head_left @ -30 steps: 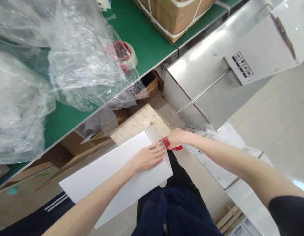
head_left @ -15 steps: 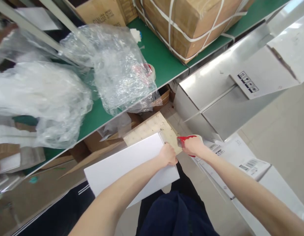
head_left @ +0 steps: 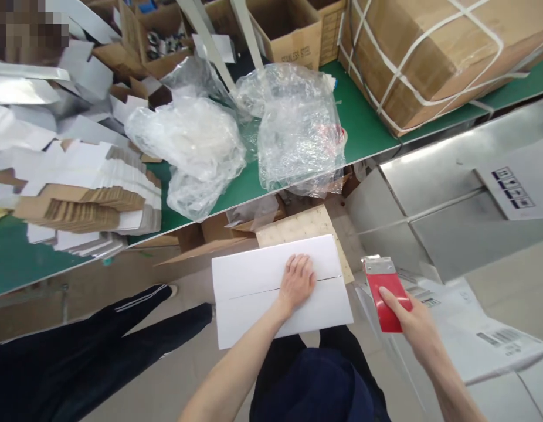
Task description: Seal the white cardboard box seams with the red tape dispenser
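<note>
A white carton [head_left: 249, 293] lies across my lap with its two top flaps closed along a centre seam. My left hand [head_left: 297, 281] rests flat on the seam near the right end, fingers stretched out. My right hand [head_left: 407, 319] is off to the right of the carton, clear of it, closed round a red tape dispenser [head_left: 384, 291] whose metal blade end points away from me.
A green table [head_left: 368, 132] carries crumpled clear plastic bags [head_left: 298, 129], stacks of flat white cartons [head_left: 78, 193] and a strapped brown box [head_left: 434, 53]. Steel cabinets [head_left: 434, 199] stand right. More white boxes [head_left: 474, 334] lie on the floor. Another person's dark-trousered legs [head_left: 99, 346] stretch in from the left.
My right hand drew the red dispenser away from the carton's end to the right. My left hand went from gripping the carton's end to lying flat on the seam. The view tilted up.
</note>
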### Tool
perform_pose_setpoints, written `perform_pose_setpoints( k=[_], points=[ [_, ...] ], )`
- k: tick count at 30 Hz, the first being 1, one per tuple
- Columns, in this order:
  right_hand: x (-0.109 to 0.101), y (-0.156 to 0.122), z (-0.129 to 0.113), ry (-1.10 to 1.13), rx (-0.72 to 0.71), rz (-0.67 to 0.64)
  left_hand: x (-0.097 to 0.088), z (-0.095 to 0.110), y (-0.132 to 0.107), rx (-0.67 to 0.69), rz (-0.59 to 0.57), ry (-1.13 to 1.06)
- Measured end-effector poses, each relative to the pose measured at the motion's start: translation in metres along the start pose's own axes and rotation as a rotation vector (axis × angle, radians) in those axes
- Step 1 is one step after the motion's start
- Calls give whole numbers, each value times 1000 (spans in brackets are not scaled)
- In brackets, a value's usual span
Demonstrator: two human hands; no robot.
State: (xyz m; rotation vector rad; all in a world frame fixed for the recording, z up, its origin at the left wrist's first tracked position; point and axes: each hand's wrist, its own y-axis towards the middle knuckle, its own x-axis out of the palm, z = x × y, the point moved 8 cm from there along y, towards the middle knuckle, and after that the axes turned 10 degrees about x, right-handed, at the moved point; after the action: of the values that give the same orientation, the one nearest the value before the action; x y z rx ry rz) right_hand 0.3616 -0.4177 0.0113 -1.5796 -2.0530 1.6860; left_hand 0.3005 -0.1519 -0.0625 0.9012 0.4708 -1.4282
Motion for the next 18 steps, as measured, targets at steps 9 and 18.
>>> perform_pose_setpoints(
  k=[9, 18],
  points=[
    [88, -153, 26, 146, 19, -48, -63, -22, -43, -389, 253, -462],
    [141, -247, 31, 16, -238, -25, -135, 88, -88, -534, -532, -1314]
  ],
)
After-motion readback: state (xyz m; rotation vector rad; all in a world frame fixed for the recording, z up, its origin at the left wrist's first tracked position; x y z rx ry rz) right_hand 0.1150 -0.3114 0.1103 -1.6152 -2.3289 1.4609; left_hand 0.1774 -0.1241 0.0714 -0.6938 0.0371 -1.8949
